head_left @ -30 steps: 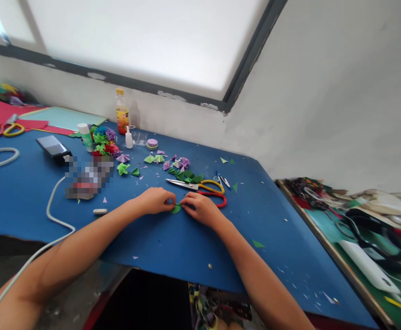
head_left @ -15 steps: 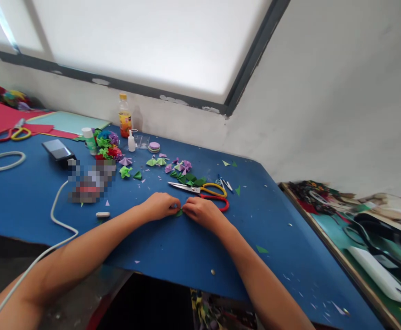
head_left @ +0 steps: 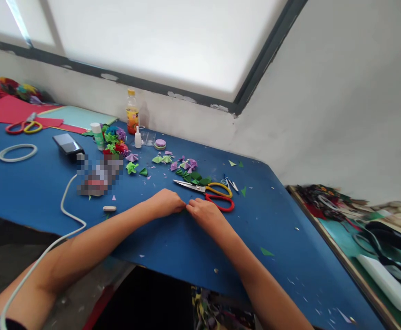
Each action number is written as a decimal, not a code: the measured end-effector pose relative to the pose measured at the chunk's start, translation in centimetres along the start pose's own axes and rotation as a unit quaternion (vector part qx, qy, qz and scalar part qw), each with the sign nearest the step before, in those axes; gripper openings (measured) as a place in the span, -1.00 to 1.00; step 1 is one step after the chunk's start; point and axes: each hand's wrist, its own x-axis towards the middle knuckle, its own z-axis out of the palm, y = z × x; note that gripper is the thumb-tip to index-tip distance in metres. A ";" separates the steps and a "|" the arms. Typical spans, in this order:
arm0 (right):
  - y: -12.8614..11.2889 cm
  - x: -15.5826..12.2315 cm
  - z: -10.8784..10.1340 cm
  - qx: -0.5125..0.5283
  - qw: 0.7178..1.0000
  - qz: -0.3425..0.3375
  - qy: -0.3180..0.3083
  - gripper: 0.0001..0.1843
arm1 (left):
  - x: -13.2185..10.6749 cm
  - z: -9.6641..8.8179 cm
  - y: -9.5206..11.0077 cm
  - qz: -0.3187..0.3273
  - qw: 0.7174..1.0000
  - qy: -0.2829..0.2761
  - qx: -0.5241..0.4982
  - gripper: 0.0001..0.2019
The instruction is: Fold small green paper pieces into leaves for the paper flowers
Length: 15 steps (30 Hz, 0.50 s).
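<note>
My left hand (head_left: 168, 203) and my right hand (head_left: 205, 213) meet fingertip to fingertip over the blue table, both closed in a pinch. Between them is a small piece of green paper, now almost wholly covered by the fingers. Just beyond my right hand lie scissors (head_left: 220, 196) with one yellow and one red handle, blades pointing left. Behind the blades sits a cluster of folded dark green paper pieces (head_left: 196, 176). Purple folded paper pieces (head_left: 192, 164) and light green ones (head_left: 166, 159) lie farther back.
A juice bottle (head_left: 132, 114), a white dropper bottle (head_left: 137, 138) and a glue stick (head_left: 97, 136) stand at the back. To the left are a black device (head_left: 67, 144), a white cable (head_left: 63, 201), a tape ring (head_left: 17, 153) and more scissors (head_left: 24, 126). Paper scraps (head_left: 266, 252) lie at right.
The view has shifted, so the table things appear slightly farther right. My fingers have closed in over the green paper, which showed below them before and is now nearly hidden.
</note>
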 end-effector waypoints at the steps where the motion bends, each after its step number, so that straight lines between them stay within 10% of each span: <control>1: -0.4 -0.1 -0.2 0.002 1.000 0.015 0.003 -0.82 | -0.1 -0.2 0.1 -0.004 1.000 -0.002 0.003 -0.77; 12: -1.1 -0.8 -0.3 0.089 0.990 0.100 0.037 -0.81 | -0.4 -0.2 -0.3 -0.055 0.993 -0.003 -0.101 -0.74; 15: -0.6 -1.5 -3.3 0.202 0.958 0.049 0.200 -0.80 | -0.4 0.0 -0.5 -0.056 0.991 0.020 -0.116 -0.75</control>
